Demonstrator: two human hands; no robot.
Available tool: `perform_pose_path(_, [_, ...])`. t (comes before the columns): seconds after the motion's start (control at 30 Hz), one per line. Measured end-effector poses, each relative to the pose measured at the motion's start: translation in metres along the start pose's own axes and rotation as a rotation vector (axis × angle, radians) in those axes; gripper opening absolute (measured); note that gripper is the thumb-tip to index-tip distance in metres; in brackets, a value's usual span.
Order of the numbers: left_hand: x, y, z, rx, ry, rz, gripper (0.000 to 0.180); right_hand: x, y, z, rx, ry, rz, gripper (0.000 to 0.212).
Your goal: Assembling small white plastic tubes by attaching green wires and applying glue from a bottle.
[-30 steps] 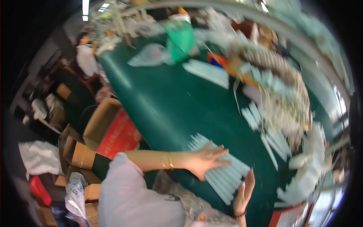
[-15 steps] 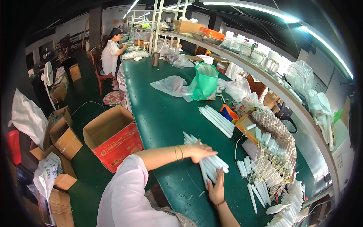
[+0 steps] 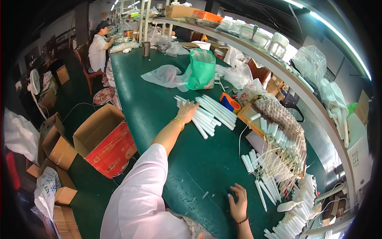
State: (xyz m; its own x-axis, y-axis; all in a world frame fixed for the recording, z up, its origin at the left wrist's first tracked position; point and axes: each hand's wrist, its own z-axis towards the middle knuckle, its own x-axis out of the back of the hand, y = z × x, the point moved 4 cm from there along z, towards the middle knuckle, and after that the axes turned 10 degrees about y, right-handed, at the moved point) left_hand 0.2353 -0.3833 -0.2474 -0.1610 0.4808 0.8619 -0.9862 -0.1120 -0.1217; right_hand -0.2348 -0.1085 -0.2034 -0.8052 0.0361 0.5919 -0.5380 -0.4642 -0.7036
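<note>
My left hand (image 3: 187,111) is stretched out over a bundle of long white candle-like sticks (image 3: 203,124) on the green table, its fingers curled over their far part. Right beside this bundle lies a second row of the same sticks (image 3: 218,110), side by side. My right hand (image 3: 238,204) hovers or rests near the front of the table, fingers apart and holding nothing. Closest to it are several slim white sticks (image 3: 266,193) with pointed tips. Behind them, shorter white tubes (image 3: 250,161) lie near a tangle of pale thin strands (image 3: 283,161).
A green bag (image 3: 201,69) and clear plastic bags (image 3: 169,75) lie farther back. An orange-and-blue holder (image 3: 230,102) stands beside the stick rows. A shelf (image 3: 254,42) runs along the right. An open carton (image 3: 105,139) stands left of the table. Another person (image 3: 97,49) sits at the far left.
The bundle has moved away from me, up beside the other row, with my left hand on it. My right hand has let go of the bundle and drawn back toward the front.
</note>
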Motion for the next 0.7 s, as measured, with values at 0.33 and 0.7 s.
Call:
perform_pose_path(0.33, [0.028,0.041,0.007,0.414,0.224,-0.312,0.08,0.043,0.0,-0.071,-0.049,0.041,-0.09,0.031])
perform_pose_path(0.7, [0.102,0.228,-0.066,-0.436,0.249,-0.555,0.027,0.044,0.002,-0.073,0.067,0.014,-0.168,0.026])
